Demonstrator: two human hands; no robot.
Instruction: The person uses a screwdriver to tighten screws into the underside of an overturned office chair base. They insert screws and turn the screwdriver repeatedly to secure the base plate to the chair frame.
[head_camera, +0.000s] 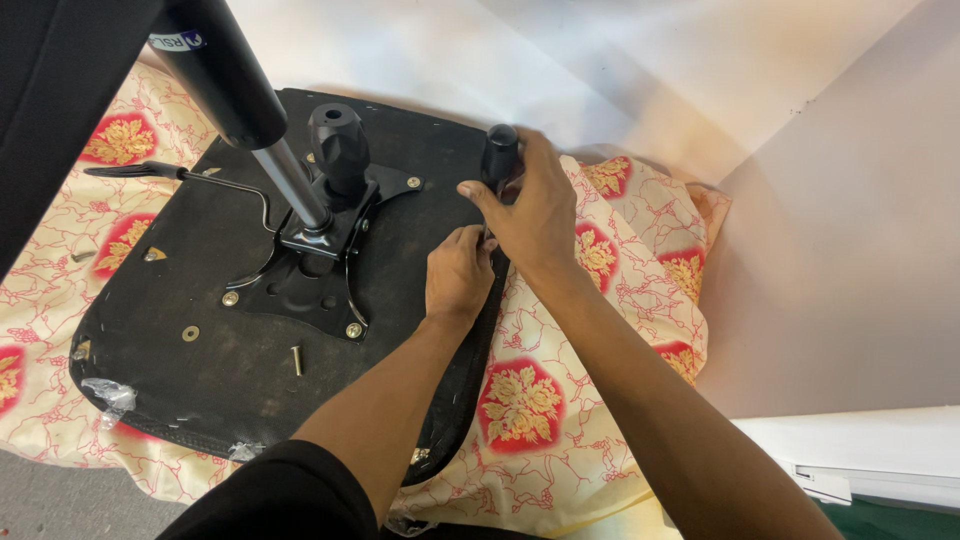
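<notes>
Gripping a screwdriver, both hands touch the seat base.

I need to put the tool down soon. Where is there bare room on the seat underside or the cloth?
Bare black seat underside lies left of the metal mechanism plate, between the lever and the loose bolt. The patterned cloth right of the right hand is also free. It is crowded around the left hand, the screwdriver and the black knob.

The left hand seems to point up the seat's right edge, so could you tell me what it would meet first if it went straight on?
The left hand would probably meet the screwdriver held by the right hand first, though depth is hard to judge.
</notes>
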